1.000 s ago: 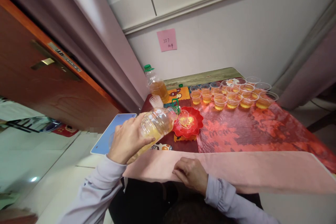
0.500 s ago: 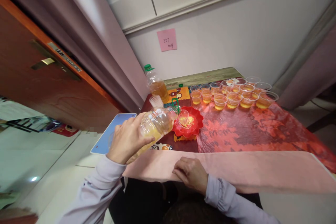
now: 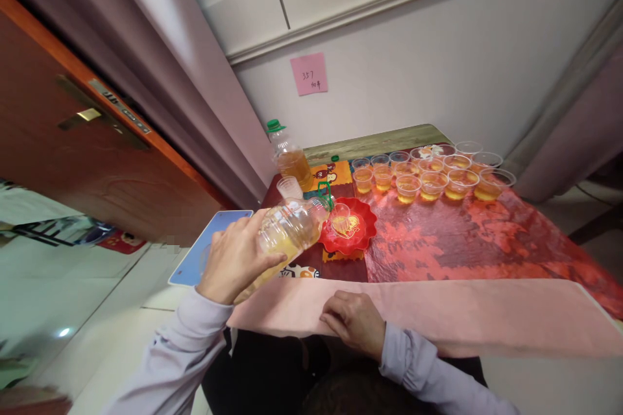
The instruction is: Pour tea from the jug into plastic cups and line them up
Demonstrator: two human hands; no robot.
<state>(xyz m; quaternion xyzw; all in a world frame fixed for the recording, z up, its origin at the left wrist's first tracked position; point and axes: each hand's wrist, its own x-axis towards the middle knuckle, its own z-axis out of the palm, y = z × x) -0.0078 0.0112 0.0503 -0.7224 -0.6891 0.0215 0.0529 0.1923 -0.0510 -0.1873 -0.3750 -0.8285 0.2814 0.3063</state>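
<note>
Bottle tipped toward cup on red plate

The left hand [image 3: 237, 262], fingers wrapped around a clear bottle [image 3: 287, 233], holds it tilted, neck pointing right at 1 cup [image 3: 340, 214] on the red plate [image 3: 363, 233]. The right hand [image 3: 354, 323] rests fingers-down, loosely curled, on the bench [image 3: 462, 246] edge, nearer the person.

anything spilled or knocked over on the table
Nothing stands out. The left hand tips a bottle toward a cup on the red plate; the filled cups stand upright in rows, and no puddle shows on the cloth.
</note>
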